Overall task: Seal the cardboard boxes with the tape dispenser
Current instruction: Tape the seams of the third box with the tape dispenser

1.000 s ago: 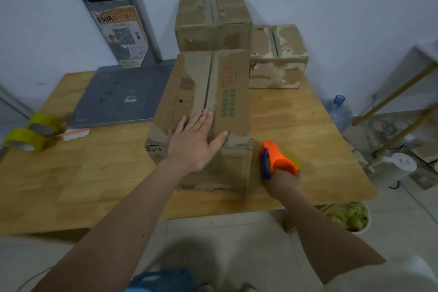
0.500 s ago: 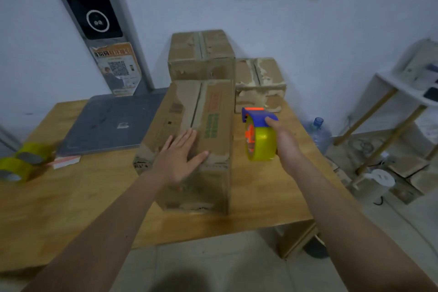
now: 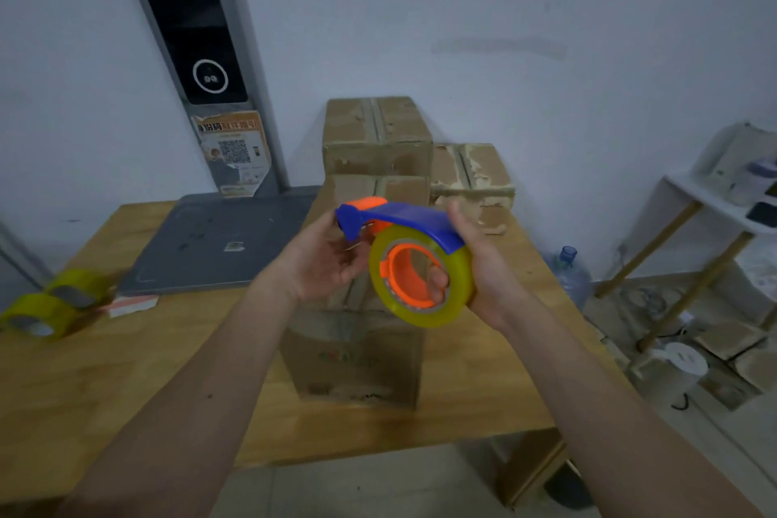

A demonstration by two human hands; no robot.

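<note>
Head view shows the tape dispenser [image 3: 414, 261] held up in the air above the nearest cardboard box [image 3: 357, 349], which stands on the wooden table [image 3: 126, 370]; the right hand [image 3: 483, 265] grips it with fingers curled through the orange core, while the left hand [image 3: 323, 261] pinches at the blue nose where the tape end should be. Judging by this, the tape end is being freed, so pull out a short clean tab, then press it on the box's far edge along the seam.
</note>
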